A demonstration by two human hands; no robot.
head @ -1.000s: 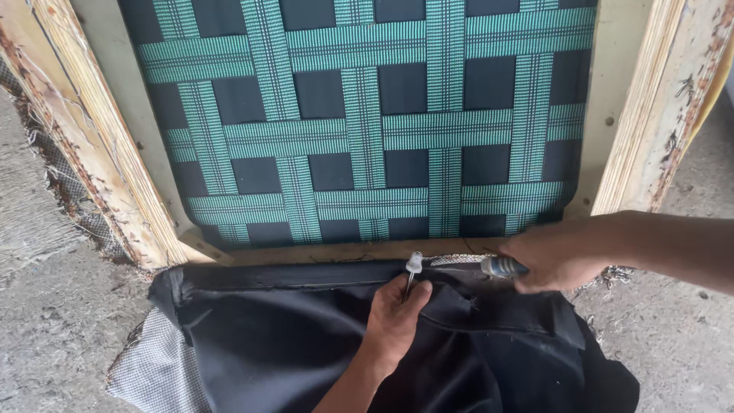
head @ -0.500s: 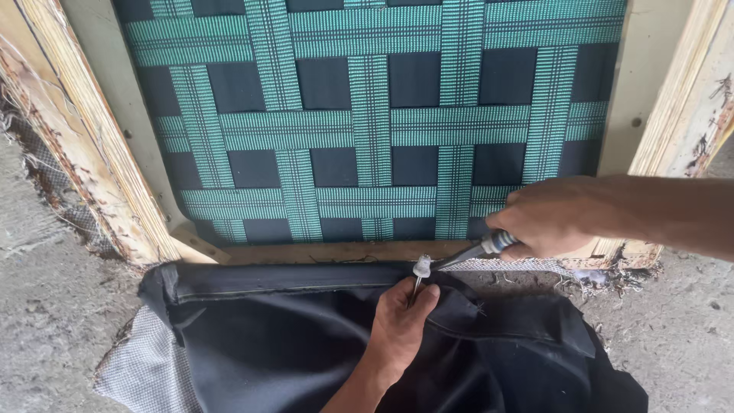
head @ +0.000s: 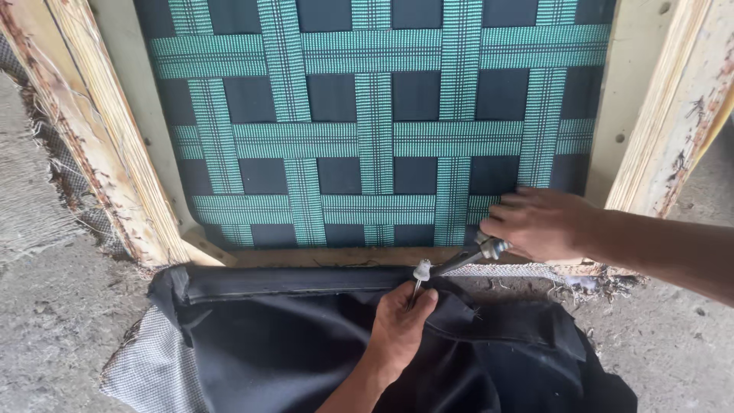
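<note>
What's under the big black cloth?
The black cloth lies on the concrete floor, with checked lining peeking out at its left edge. Whatever else sits beneath is covered. The left hand presses on top.

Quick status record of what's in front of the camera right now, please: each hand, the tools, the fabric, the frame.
left hand: grips a thin metal tool upright at the edge of the black fabric
right hand: holds a metal-headed tool, its head at the top of the thin tool
black fabric: bunched on the concrete floor, checked lining showing at its left corner
wooden frame: worn, strung with green woven webbing
bottom rail: just above the fabric edge
</note>
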